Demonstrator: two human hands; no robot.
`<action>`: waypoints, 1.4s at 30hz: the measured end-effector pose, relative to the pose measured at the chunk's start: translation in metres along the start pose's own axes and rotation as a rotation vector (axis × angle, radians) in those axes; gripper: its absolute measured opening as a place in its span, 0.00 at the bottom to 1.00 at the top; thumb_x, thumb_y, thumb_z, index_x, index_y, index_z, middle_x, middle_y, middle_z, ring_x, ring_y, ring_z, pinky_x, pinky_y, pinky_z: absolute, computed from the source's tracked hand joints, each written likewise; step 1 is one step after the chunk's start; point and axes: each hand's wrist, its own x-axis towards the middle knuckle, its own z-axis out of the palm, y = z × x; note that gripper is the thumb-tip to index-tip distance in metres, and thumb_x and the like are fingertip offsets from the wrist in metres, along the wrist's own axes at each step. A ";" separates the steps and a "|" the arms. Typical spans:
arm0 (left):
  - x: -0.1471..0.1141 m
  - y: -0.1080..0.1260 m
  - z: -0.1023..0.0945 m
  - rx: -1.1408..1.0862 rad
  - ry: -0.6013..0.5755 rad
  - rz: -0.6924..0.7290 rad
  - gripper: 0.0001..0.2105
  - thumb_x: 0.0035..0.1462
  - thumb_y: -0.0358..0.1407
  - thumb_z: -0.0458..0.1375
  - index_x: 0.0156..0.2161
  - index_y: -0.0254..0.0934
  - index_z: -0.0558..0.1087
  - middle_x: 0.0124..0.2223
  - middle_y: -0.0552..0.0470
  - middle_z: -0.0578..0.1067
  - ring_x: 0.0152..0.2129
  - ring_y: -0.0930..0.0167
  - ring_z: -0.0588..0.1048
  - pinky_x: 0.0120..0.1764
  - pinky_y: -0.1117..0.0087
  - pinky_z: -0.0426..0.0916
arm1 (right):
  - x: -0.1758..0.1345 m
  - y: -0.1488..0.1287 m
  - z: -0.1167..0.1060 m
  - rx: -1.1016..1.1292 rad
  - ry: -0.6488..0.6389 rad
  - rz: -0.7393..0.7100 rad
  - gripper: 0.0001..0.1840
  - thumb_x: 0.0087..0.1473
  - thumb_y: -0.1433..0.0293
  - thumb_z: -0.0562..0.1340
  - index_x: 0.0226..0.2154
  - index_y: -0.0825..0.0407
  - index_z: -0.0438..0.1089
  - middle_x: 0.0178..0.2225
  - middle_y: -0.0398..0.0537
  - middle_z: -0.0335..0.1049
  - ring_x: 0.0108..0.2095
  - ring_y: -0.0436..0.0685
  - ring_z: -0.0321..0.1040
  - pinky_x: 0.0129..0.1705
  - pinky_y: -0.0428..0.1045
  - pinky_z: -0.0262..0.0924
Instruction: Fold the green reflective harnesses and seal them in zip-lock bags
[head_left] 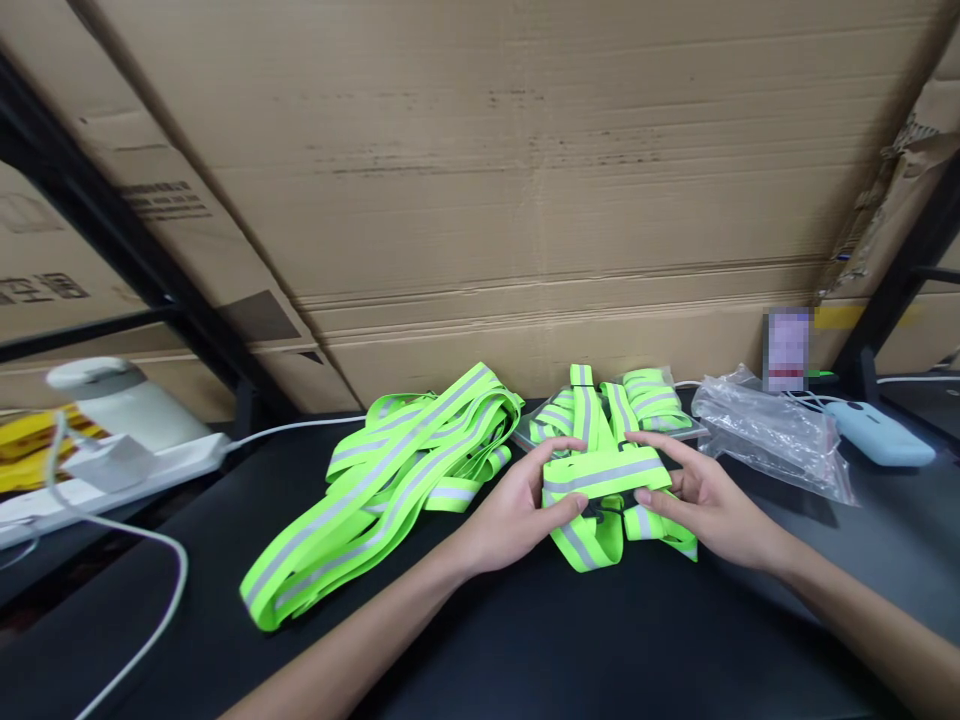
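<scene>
Neon reflective strap (607,472), folded, lies right of the loose strap pile (379,485). Left hand (514,512) pinches its end nearer the pile; right hand (712,502) grips the farther end, band spanning between.

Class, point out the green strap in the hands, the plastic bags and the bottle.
Green strap (611,474), head view: grey stripe.
Plastic bags (769,435), head view: middle of film.
Bottle (150,411), head view: side of body.
</scene>
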 end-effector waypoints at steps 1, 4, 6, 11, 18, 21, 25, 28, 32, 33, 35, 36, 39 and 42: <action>-0.001 0.001 0.000 0.022 -0.006 0.015 0.24 0.61 0.41 0.63 0.59 0.41 0.65 0.43 0.51 0.75 0.35 0.68 0.73 0.38 0.67 0.70 | 0.000 0.000 0.000 -0.014 -0.003 -0.004 0.35 0.59 0.58 0.69 0.65 0.45 0.60 0.32 0.43 0.74 0.26 0.50 0.65 0.25 0.46 0.61; -0.002 0.002 0.000 0.061 -0.032 0.045 0.20 0.63 0.40 0.60 0.58 0.41 0.65 0.43 0.51 0.72 0.33 0.70 0.71 0.36 0.68 0.68 | 0.000 -0.001 0.001 -0.022 -0.013 -0.006 0.33 0.59 0.58 0.69 0.62 0.46 0.62 0.35 0.45 0.75 0.30 0.53 0.69 0.30 0.48 0.66; -0.003 0.002 0.000 0.070 -0.034 0.055 0.18 0.63 0.40 0.60 0.56 0.41 0.66 0.43 0.51 0.72 0.34 0.69 0.70 0.36 0.68 0.68 | -0.001 -0.001 0.002 -0.003 -0.029 -0.011 0.35 0.58 0.60 0.69 0.64 0.46 0.60 0.36 0.45 0.75 0.33 0.53 0.70 0.33 0.49 0.68; -0.003 0.002 -0.001 0.081 -0.042 0.062 0.17 0.63 0.40 0.60 0.55 0.40 0.67 0.43 0.51 0.72 0.37 0.68 0.71 0.38 0.67 0.68 | -0.002 -0.001 0.001 0.033 -0.063 -0.013 0.36 0.57 0.66 0.71 0.63 0.48 0.59 0.41 0.47 0.76 0.39 0.53 0.72 0.39 0.49 0.68; -0.003 0.002 0.000 0.115 -0.041 0.049 0.19 0.61 0.41 0.62 0.55 0.40 0.66 0.43 0.51 0.73 0.38 0.66 0.73 0.40 0.66 0.70 | -0.001 -0.004 0.003 0.014 -0.006 0.021 0.35 0.54 0.65 0.72 0.60 0.50 0.60 0.37 0.48 0.78 0.32 0.54 0.73 0.33 0.49 0.68; -0.005 0.001 0.002 0.197 -0.026 0.062 0.23 0.56 0.39 0.66 0.55 0.41 0.67 0.45 0.51 0.75 0.42 0.63 0.75 0.44 0.63 0.71 | -0.001 -0.004 0.003 -0.014 -0.001 0.019 0.34 0.54 0.65 0.72 0.59 0.49 0.61 0.34 0.45 0.77 0.29 0.53 0.72 0.29 0.48 0.65; -0.005 0.001 0.002 0.318 0.006 0.097 0.24 0.51 0.35 0.68 0.53 0.41 0.68 0.47 0.50 0.76 0.46 0.60 0.75 0.47 0.62 0.70 | -0.002 -0.003 0.004 -0.033 0.005 0.016 0.31 0.53 0.66 0.72 0.56 0.49 0.62 0.30 0.42 0.76 0.26 0.52 0.69 0.26 0.47 0.60; -0.004 0.001 0.001 0.340 0.027 0.107 0.20 0.52 0.34 0.66 0.51 0.41 0.71 0.48 0.50 0.77 0.47 0.60 0.75 0.48 0.62 0.70 | -0.002 -0.002 0.005 -0.007 0.004 -0.002 0.26 0.54 0.63 0.72 0.52 0.50 0.64 0.33 0.46 0.78 0.30 0.54 0.73 0.30 0.49 0.64; -0.004 0.000 0.001 0.296 0.026 0.083 0.18 0.54 0.35 0.66 0.51 0.40 0.72 0.47 0.50 0.77 0.45 0.61 0.75 0.46 0.63 0.70 | -0.001 0.000 0.005 -0.005 0.006 -0.028 0.25 0.55 0.62 0.72 0.51 0.50 0.65 0.36 0.47 0.78 0.33 0.55 0.74 0.33 0.50 0.67; -0.004 -0.001 0.001 0.281 0.021 0.077 0.18 0.55 0.36 0.65 0.52 0.40 0.72 0.46 0.51 0.77 0.43 0.62 0.75 0.45 0.63 0.70 | 0.000 0.000 0.005 -0.006 0.007 -0.029 0.25 0.55 0.62 0.72 0.51 0.50 0.65 0.36 0.48 0.78 0.33 0.55 0.74 0.33 0.50 0.67; -0.005 -0.002 0.002 0.246 0.007 0.061 0.18 0.57 0.38 0.65 0.52 0.40 0.71 0.45 0.51 0.76 0.40 0.64 0.75 0.43 0.64 0.70 | 0.000 0.000 0.005 -0.008 0.007 -0.026 0.25 0.56 0.62 0.71 0.51 0.50 0.65 0.36 0.48 0.77 0.33 0.55 0.73 0.33 0.50 0.67; -0.005 -0.002 0.002 0.230 0.002 0.055 0.19 0.58 0.39 0.65 0.53 0.39 0.70 0.45 0.50 0.76 0.39 0.64 0.75 0.43 0.64 0.71 | 0.000 -0.001 0.005 -0.011 0.006 -0.022 0.25 0.56 0.62 0.71 0.51 0.50 0.65 0.36 0.47 0.77 0.32 0.54 0.73 0.32 0.50 0.66; -0.004 -0.003 0.003 0.207 0.000 0.054 0.19 0.58 0.39 0.64 0.53 0.39 0.70 0.45 0.50 0.77 0.41 0.63 0.75 0.43 0.64 0.71 | -0.001 -0.003 0.005 -0.018 -0.008 -0.010 0.27 0.55 0.62 0.72 0.52 0.50 0.63 0.33 0.44 0.74 0.29 0.51 0.69 0.29 0.47 0.63; -0.004 -0.002 0.003 0.202 0.004 0.055 0.19 0.58 0.39 0.64 0.53 0.38 0.70 0.46 0.49 0.77 0.42 0.62 0.76 0.43 0.64 0.71 | -0.002 -0.006 0.005 -0.016 -0.014 0.014 0.30 0.52 0.59 0.74 0.51 0.49 0.63 0.30 0.41 0.72 0.28 0.51 0.67 0.29 0.47 0.62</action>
